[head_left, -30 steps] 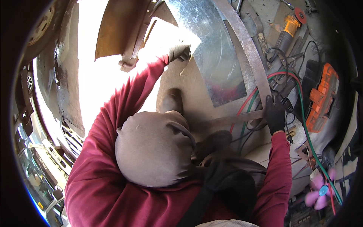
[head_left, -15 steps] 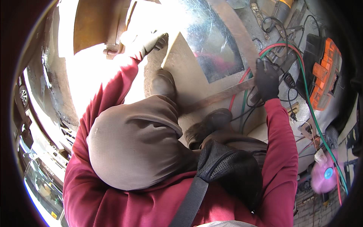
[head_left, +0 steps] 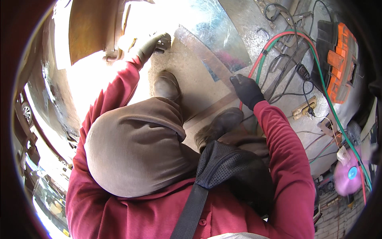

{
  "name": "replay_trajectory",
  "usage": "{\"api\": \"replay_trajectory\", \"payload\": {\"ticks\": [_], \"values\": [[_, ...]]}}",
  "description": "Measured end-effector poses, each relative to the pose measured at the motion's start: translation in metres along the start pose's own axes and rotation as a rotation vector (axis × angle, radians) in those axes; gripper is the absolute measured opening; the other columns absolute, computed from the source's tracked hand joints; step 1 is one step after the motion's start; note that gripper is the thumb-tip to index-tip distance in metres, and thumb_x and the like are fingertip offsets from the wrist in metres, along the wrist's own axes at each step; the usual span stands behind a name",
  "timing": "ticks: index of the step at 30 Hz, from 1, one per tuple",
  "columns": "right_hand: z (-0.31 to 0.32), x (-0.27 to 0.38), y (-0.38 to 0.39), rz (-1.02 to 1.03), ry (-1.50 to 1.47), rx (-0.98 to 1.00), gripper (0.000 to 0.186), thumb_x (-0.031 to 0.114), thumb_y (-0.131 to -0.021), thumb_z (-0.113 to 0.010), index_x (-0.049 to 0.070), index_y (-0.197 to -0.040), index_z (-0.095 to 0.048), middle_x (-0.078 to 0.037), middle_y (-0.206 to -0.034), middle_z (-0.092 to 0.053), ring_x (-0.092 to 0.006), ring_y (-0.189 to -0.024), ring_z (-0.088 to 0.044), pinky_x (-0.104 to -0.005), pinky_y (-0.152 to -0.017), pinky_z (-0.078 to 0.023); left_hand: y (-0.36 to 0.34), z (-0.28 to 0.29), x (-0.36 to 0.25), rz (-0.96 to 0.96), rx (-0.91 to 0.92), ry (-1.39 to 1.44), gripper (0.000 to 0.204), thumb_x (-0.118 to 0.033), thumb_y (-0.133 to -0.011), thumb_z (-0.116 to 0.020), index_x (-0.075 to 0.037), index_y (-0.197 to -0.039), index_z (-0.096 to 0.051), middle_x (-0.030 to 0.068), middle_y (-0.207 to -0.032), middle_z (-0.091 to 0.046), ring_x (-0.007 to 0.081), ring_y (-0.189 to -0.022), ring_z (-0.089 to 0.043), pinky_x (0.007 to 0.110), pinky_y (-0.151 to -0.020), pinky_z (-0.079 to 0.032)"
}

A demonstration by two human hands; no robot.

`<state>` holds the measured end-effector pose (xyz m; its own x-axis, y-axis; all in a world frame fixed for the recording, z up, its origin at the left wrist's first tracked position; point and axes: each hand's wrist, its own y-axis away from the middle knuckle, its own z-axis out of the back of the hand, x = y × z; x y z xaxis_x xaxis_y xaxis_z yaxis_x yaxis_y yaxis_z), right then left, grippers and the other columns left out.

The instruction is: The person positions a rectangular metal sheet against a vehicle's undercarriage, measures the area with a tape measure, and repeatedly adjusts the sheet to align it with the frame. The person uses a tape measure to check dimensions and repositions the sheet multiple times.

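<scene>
My right hand (head_left: 246,91), in a dark glove, is closed on the near end of a long flat metal strip (head_left: 205,51). The strip slants up and left across a shiny metal sheet (head_left: 217,30) on the floor. Over to the left, my left hand (head_left: 153,44) is gloved too and its fingers are curled; glare hides what they hold, if anything. Another flat brownish strip (head_left: 213,107) lies on the floor between my boots, its far end passing under the right hand.
Red and green hoses (head_left: 274,38) loop around the right side. Beyond them lie dark cables (head_left: 284,93), a clamp (head_left: 300,20), and an orange and black case (head_left: 341,59). A pink fan (head_left: 348,175) stands at lower right. A curved brown metal panel (head_left: 89,32) rises at upper left.
My right hand has moved left and toward me, swinging the strip's far end leftward across the shiny sheet. The left hand stays in nearly the same place.
</scene>
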<state>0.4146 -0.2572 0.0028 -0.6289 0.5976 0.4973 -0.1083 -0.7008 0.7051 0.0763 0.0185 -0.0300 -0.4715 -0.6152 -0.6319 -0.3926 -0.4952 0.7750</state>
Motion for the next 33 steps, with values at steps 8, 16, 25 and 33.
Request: {"api": "replay_trajectory", "payload": {"ticks": [8,16,25,33], "values": [[-0.016,0.006,0.012,-0.028,0.128,0.129,0.046,0.043,-0.109,-0.053,0.001,-0.12,-0.067,-0.028,-0.115,-0.074,-0.0485,-0.111,-0.069,-0.0554,-0.097,-0.053,-0.016,0.004,0.022,0.116,-0.033,0.12,0.042,-0.04,-0.11,-0.06,-0.005,-0.128,-0.074,0.0093,-0.112,-0.08,0.0223,-0.099,-0.078,0.036,-0.089,-0.062],[-0.029,0.016,0.015,-0.054,0.373,0.121,0.034,0.038,-0.108,-0.058,0.006,-0.119,-0.062,-0.021,-0.109,-0.076,-0.0406,-0.105,-0.074,-0.0537,-0.09,-0.057,-0.016,0.007,0.02,0.126,-0.031,0.099,0.041,-0.037,-0.114,-0.051,-0.007,-0.138,-0.067,0.011,-0.122,-0.079,0.0236,-0.103,-0.078,0.037,-0.093,-0.061],[-0.052,0.02,0.023,-0.098,0.571,0.029,0.054,0.048,-0.097,-0.074,0.006,-0.126,-0.057,-0.015,-0.117,-0.072,-0.032,-0.105,-0.076,-0.0459,-0.086,-0.063,-0.023,0.013,0.016,0.191,0.01,0.133,0.042,-0.04,-0.114,-0.046,-0.009,-0.137,-0.065,0.0094,-0.125,-0.077,0.0254,-0.11,-0.076,0.042,-0.097,-0.06],[-0.096,0.003,0.041,-0.037,0.657,-0.268,0.049,0.025,-0.097,-0.065,0.002,-0.139,-0.055,-0.015,-0.112,-0.071,-0.0317,-0.095,-0.075,-0.0471,-0.079,-0.064,-0.014,0.003,0.012,0.135,-0.015,0.196,0.036,-0.03,-0.114,-0.048,-0.002,-0.133,-0.062,0.0139,-0.117,-0.073,0.0314,-0.111,-0.074,0.046,-0.105,-0.061]]}}
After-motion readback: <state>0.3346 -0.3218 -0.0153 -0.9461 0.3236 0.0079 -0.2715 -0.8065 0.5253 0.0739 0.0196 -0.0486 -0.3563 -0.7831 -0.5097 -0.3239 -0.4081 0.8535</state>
